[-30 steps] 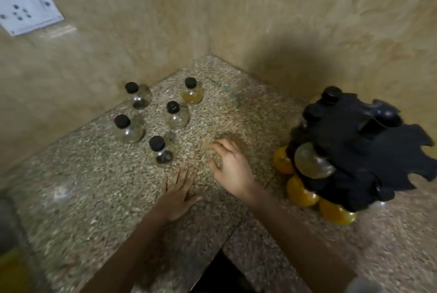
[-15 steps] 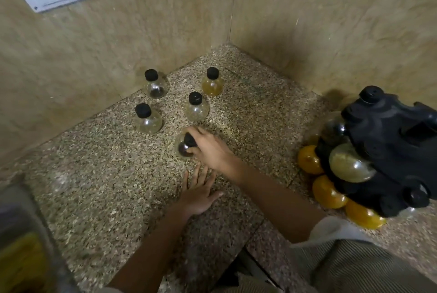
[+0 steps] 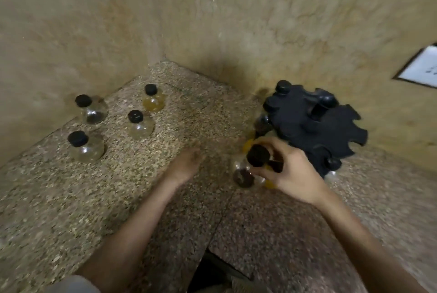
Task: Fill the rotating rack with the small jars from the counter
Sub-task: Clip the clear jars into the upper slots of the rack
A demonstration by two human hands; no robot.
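Observation:
My right hand (image 3: 289, 172) grips a small clear jar (image 3: 244, 173) with a black cap and dark contents, held just left of the black rotating rack (image 3: 314, 125). The rack stands at the right against the wall, with jars of yellow contents partly hidden under it. My left hand (image 3: 185, 167) rests flat on the speckled counter (image 3: 71, 198), holding nothing. Several black-capped jars stand at the back left: one with dark contents (image 3: 91, 109), a yellow one (image 3: 153, 100), and two clear ones (image 3: 139, 126) (image 3: 85, 147).
Two beige walls meet in a corner behind the counter. A white framed plate (image 3: 421, 68) hangs on the right wall. The counter's front edge has a dark gap (image 3: 212, 269) below the middle.
My right hand closed on the nearest jar, lifted it off the counter and carried it right to the rack. The left hand stayed on the counter. The view swung right.

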